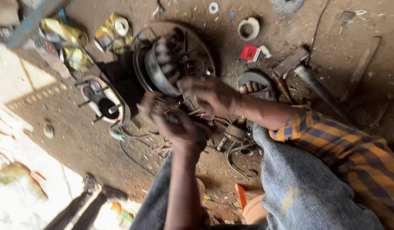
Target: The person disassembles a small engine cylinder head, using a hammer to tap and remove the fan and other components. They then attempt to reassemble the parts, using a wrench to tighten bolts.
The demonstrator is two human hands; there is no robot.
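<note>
A small engine [133, 81] lies on its side on the dirt floor [78, 140], with its dark finned cylinder in the middle, the open cylinder mouth with four studs [101, 102] facing the lower left, and a round metal flywheel housing [161, 68] at its upper right. Both hands meet at the lower right side of this housing, just where the wires come out. The left hand [173, 121] reaches up from below with its fingers curled around a small part and a bundle of thin wires [192, 113]; the blur hides exactly what it grips. The right hand [207, 93] comes in from the right, fingers bent and pressed down onto the same spot, touching the wires and the housing edge; whether it pinches anything cannot be told. Just below the hands, a carburettor-like metal piece [235, 134] and a curved hose [237, 155] rest on the floor. A sandalled foot [252, 85] sits beside the right forearm. Further out lie a red small box [249, 52], a white ring [249, 28], a hammer [305, 70], crumpled shiny wrappers [67, 36], and an orange-handled tool [241, 196] near the knees.
</note>
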